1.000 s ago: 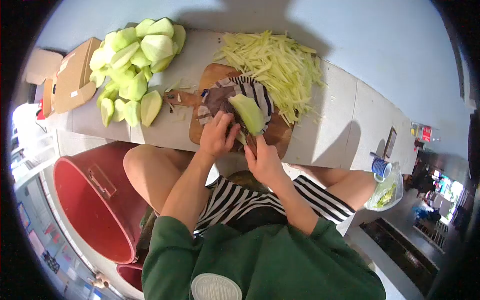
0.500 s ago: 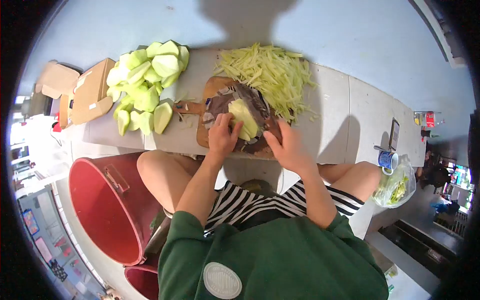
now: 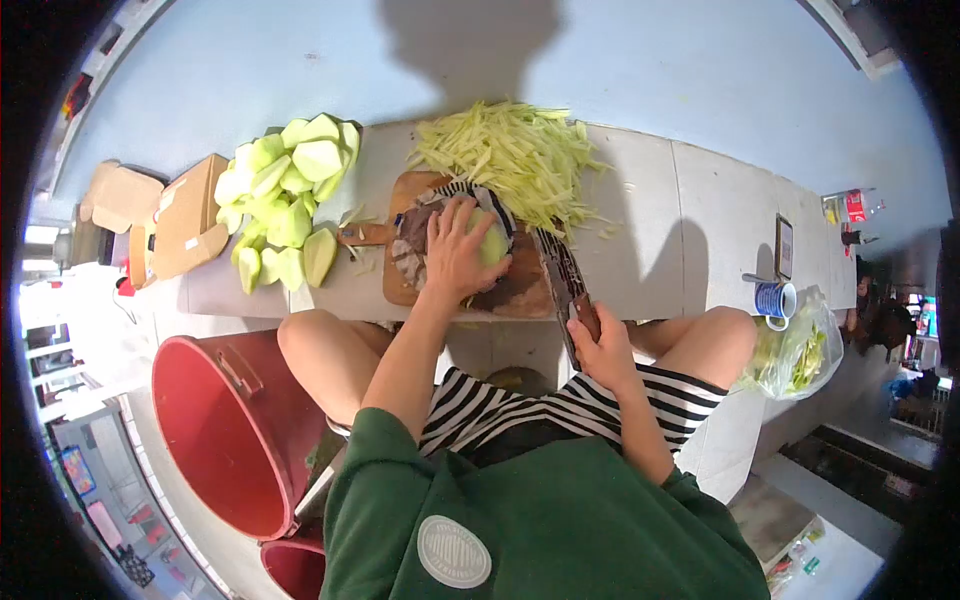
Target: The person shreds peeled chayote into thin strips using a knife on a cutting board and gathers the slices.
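My left hand (image 3: 460, 250) lies over a peeled pale green fruit piece (image 3: 490, 243), with the fingers spread across it and the thumb at its near side. Under the piece is a bunched dark and striped cloth (image 3: 411, 245) on a wooden cutting board (image 3: 400, 290) with a handle. My right hand (image 3: 605, 352) is closed round the brown handle of a long, dark-bladed knife (image 3: 560, 272). The blade points away from me beside the board's right edge, apart from the fruit. A heap of pale green shreds (image 3: 510, 150) lies just behind the board.
Several peeled fruit pieces (image 3: 290, 190) are piled at the left, near a cardboard box (image 3: 190, 215). A red bin (image 3: 215, 430) stands by my left knee. To the right are a phone (image 3: 784, 246), a blue mug (image 3: 772, 300) and a plastic bag (image 3: 800, 350) with greens.
My right hand has drawn back toward me and to the right, away from the fruit, with the knife now plainly visible. My left hand has spread over the piece.
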Demonstrator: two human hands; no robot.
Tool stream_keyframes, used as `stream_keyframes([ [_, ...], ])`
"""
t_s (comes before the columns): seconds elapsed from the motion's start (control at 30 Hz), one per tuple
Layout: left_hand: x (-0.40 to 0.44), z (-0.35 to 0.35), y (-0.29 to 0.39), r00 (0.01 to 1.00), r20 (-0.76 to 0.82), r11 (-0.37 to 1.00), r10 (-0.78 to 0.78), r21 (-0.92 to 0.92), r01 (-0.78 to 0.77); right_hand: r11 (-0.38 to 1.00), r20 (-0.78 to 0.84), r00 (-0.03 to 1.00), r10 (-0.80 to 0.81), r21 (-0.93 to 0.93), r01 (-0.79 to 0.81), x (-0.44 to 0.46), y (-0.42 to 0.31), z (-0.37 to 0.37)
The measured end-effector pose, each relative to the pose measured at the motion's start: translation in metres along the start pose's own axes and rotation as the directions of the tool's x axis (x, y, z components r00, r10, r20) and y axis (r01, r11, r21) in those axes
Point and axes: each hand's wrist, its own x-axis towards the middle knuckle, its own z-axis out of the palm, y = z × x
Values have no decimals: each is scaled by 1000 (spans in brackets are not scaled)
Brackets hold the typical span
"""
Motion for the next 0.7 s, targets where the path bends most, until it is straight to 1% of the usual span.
stream_keyframes([
  [0.03,-1,2,-1,1000,1,1000,7,3,-7,997,31,998,53,48,-54,-3,-5,-2],
  [0.07,-1,4,-2,1000,-22,1000,7,-7,-7,997,27,998,50,54,-51,-2,-2,-2],
  [0.13,-2,0,1,999,-45,1000,13,-14,-13,999,-8,999,-43,32,43,0,7,-2],
  [0.2,-5,-2,5,993,-100,998,-69,-21,67,998,-21,998,-51,46,52,0,14,-3],
  [0.27,-6,-3,4,992,-115,998,-57,-23,55,997,-28,998,-55,56,56,0,18,-3],
  [0.33,-8,-3,2,990,-130,999,-47,-21,45,993,-56,992,-112,36,114,0,22,-2],
  [0.43,-12,5,-5,986,-160,998,-43,-54,35,995,-51,995,-88,35,90,0,25,-2],
  [0.5,-13,13,-11,965,-246,983,-87,-176,43,995,-52,994,-96,26,97,-1,25,-2],
  [0.53,-12,12,-12,966,-245,984,-85,-176,42,995,-53,994,-100,12,101,-2,24,-2],
  [0.6,-12,10,-13,981,-192,991,-18,-134,-8,996,-49,995,-88,10,89,-3,22,-4],
  [0.63,-11,7,-13,981,-192,991,-18,-134,-8,997,-44,996,-78,8,79,-3,22,-4],
  [0.7,-9,-3,-11,993,-119,996,18,-80,-28,996,-44,995,-88,9,89,-2,26,-3],
])
